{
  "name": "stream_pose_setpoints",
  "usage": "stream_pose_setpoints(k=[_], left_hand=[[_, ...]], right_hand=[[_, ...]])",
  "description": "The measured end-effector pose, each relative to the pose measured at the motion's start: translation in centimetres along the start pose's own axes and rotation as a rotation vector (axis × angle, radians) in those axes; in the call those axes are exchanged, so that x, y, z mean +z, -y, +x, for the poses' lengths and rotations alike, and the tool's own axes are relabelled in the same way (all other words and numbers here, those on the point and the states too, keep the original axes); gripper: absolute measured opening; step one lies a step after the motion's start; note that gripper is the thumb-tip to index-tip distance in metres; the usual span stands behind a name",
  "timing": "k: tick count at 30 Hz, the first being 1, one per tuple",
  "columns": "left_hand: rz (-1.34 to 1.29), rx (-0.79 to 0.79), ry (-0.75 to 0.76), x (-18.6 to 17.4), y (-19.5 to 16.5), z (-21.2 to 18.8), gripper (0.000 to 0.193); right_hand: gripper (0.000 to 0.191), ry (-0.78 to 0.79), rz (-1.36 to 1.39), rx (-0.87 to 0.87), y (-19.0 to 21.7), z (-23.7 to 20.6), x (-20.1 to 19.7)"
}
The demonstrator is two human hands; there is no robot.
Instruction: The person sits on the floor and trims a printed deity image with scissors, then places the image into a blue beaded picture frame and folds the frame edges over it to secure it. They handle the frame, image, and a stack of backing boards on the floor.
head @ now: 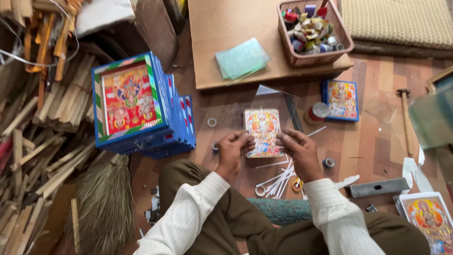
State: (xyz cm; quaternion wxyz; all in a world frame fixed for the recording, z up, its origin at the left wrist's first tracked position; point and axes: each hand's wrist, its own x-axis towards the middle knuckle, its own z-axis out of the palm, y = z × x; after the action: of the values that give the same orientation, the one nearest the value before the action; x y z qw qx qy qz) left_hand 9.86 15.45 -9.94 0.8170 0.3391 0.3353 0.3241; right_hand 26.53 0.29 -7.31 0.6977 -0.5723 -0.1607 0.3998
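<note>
Head view, and you're seated on the floor [377,141] with both hands on the small religious picture [263,132], the unframed print lying flat on the boards right in front of your knees. Your left hand [232,150] has its grip curled tight, fingertips pinching the picture's lower left edge. Your right hand [300,150] mirrors it, fingers bent and pressing at the picture's right edge; how much each grip closes around the edge I can't tell from here.

Taking that picture as the landmark: to its left rises a leaning stack of blue framed pictures [141,106], the top one showing a red image. Beyond the picture, a low wooden board [226,38] carries glass panes [242,59] and a pink basket [314,33] full of tape rolls. To the picture's right stand a small round tin [318,112] and a single blue framed print [341,99]. Further right lies a hammer [405,120]. Just below the picture, between your wrists, a bundle of thin white strips [278,177] is scattered, with a grey metal bar [379,187] off to the right. A straw broom [106,203] lies well to the left.
</note>
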Motion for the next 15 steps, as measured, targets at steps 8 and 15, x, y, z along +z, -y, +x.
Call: stream_pose_setpoints(k=[8, 15], left_hand=[[1.161, 0.36, -0.014, -1.2, 3.5, -2.4, 0.05], [1.403, 0.438, 0.03, -1.1, 4.6, -2.5, 0.028]], right_hand=[[0.037, 0.023, -0.182, 0.138, -3.3, 2.3, -3.8], [0.036, -0.061, -0.514, 0.063, -5.5, 3.4, -4.1]])
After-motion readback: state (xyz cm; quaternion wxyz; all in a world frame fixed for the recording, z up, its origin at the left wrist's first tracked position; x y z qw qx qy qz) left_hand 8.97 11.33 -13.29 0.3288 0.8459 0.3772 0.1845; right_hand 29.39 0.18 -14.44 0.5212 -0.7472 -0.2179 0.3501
